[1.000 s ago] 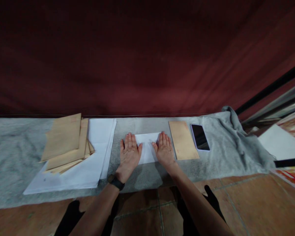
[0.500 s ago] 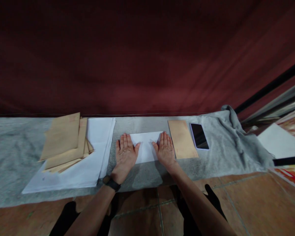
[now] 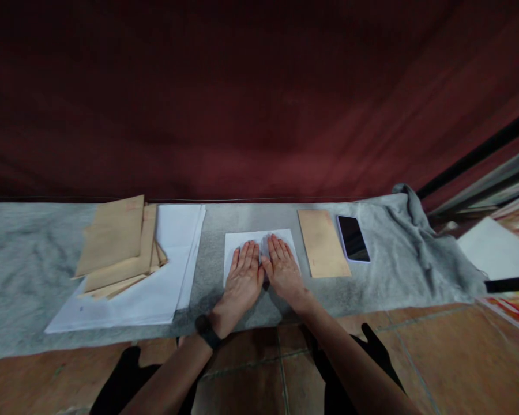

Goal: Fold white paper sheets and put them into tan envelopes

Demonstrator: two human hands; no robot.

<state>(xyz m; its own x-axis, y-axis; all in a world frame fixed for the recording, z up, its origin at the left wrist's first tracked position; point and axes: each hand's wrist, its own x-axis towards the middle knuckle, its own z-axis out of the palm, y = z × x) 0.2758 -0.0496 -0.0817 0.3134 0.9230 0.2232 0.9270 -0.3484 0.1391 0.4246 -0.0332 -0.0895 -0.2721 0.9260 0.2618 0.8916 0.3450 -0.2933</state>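
Observation:
A white sheet of paper (image 3: 259, 235), apparently folded, lies on the grey cloth in front of me. My left hand (image 3: 244, 274) rests flat on it, fingers stretched out and pointing away from me. Beside it my right hand (image 3: 284, 268) also presses flat on the paper, and the two thumbs nearly meet at the middle. Both palms cover most of the sheet, leaving its far edge and upper corners in sight. Just right of the paper lies a single brown envelope (image 3: 323, 243).
A phone (image 3: 353, 239) with a pale purple edge lies right of the envelope. To the left, several brown envelopes (image 3: 112, 239) sit on a stack of white sheets (image 3: 173, 253). The grey cloth (image 3: 259, 216) covers a narrow surface before a dark red curtain (image 3: 259, 115).
My hands have slid inward from the paper's left and right edges to its middle, uncovering its upper corners. The view has shifted slightly.

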